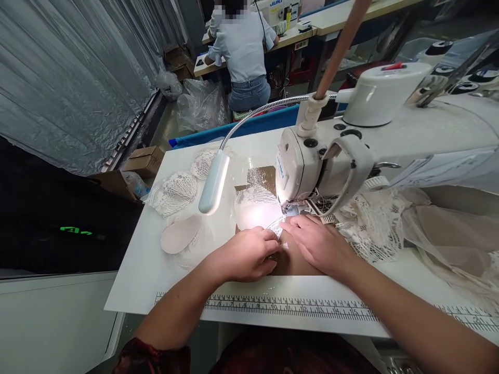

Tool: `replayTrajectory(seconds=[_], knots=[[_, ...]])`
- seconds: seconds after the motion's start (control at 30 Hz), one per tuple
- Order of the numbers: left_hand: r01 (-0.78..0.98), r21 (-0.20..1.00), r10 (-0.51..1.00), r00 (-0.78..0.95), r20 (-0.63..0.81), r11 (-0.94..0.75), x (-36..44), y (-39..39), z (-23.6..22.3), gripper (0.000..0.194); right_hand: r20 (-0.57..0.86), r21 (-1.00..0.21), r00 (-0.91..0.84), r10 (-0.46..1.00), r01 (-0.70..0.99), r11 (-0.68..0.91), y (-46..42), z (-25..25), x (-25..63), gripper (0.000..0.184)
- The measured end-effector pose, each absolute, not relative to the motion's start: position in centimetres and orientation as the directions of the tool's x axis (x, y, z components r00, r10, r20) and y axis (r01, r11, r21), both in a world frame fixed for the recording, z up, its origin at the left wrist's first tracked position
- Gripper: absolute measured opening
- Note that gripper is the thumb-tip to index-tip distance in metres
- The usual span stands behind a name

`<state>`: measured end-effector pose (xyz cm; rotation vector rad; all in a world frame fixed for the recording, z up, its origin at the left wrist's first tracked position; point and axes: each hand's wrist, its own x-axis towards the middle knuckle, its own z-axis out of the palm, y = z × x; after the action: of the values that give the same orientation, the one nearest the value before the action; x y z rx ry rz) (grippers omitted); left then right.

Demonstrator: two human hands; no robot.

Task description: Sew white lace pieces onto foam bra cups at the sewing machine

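In the head view, a pale pink, lace-trimmed fabric cup (257,214) lies at the needle of a white JUKI sewing machine (294,163), under a slim pale grey-blue lamp (214,182) on a ribbed metal neck. The left hand (253,254) is at the cup's near edge, fingers curled; I cannot tell whether they pinch the white openwork lace (276,227) there. The right hand (317,241) lies palm down, fingers stretched out rather than closed, their tips beside that lace. Leftward on the white tabletop (142,272) rest 2 white lace cups (177,191) and 1 smooth beige cup (179,236), well apart from the hands.
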<state>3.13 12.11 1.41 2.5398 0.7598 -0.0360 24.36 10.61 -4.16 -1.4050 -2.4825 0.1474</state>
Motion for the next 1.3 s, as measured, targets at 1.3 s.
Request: replayTrajectory(seconds=[1.3], knots=[[0.452, 0.217, 0.489, 0.856, 0.166, -0.865, 3.4, 16.0, -3.1, 0.037, 0.279, -0.115, -0.417, 0.865, 0.88, 0.462, 10.6, -4.5, 24.4, 0.038]])
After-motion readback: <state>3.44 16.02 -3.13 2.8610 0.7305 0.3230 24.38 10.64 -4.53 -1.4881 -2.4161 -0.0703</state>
